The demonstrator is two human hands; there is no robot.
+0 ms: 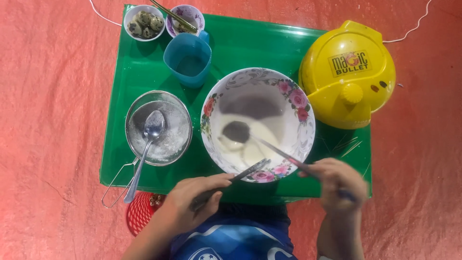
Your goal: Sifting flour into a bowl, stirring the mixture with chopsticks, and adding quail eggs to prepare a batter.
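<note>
— So, what were the two hands on?

— The right hand (339, 180) was closed around the handle of a ladle (237, 131), whose dark bowl sat in the pale batter at the bottom of the floral bowl (304, 139). That hand was blurred, so its exact finger positions were hard to read. The left hand (192, 200) was curled shut on a flat metal utensil (252, 168), whose tip rested on the bowl's near rim.

— And where did the bowl stand?

— In the middle of a green tray (130, 72), on the red mat (48, 120), close in front of the person.

— What lay around it?

— Just left of it was a wire sieve (175, 130) with white flour and a spoon (153, 127) lying in it. Behind were a blue cup (188, 60), a small bowl of speckled eggs (143, 21) and another small bowl (192, 14) with chopsticks (173, 15) across it. To the right stood a yellow domed appliance (346, 74), touching the tray's edge.
</note>
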